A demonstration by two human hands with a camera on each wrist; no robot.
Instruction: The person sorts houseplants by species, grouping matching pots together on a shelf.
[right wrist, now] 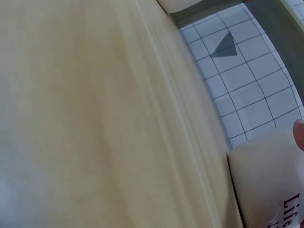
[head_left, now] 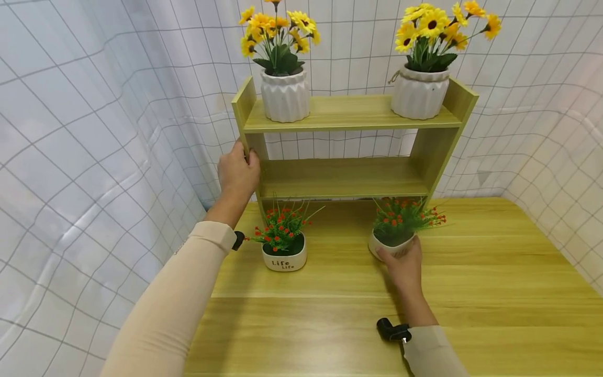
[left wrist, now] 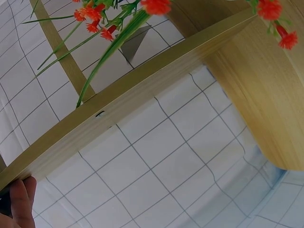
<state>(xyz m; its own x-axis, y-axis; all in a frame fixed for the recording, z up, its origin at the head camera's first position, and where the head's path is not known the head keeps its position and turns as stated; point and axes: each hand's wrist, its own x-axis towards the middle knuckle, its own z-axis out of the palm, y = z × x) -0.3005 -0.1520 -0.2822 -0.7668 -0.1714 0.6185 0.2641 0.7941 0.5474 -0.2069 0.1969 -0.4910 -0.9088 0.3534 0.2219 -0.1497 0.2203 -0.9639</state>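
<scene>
A wooden shelf [head_left: 348, 180] stands upright on the table. My left hand [head_left: 238, 173] grips the outer edge of its left side panel, and its fingers [left wrist: 21, 202] show at the panel in the left wrist view. On the right, my right hand [head_left: 409, 264] holds a potted plant [head_left: 391, 248] with red flowers by its white oval pot, which tilts a little in the head view. Lettering on that pot [right wrist: 270, 175] reads "Life" in the right wrist view. A matching red-flowered plant [head_left: 284, 259] stands before the shelf's left side.
Two ribbed white pots of yellow flowers, one left [head_left: 285, 97] and one right [head_left: 419, 94], stand on the shelf's top board. White grid-patterned cloth [head_left: 532, 104] hangs behind and at both sides of the wooden table [head_left: 494, 272].
</scene>
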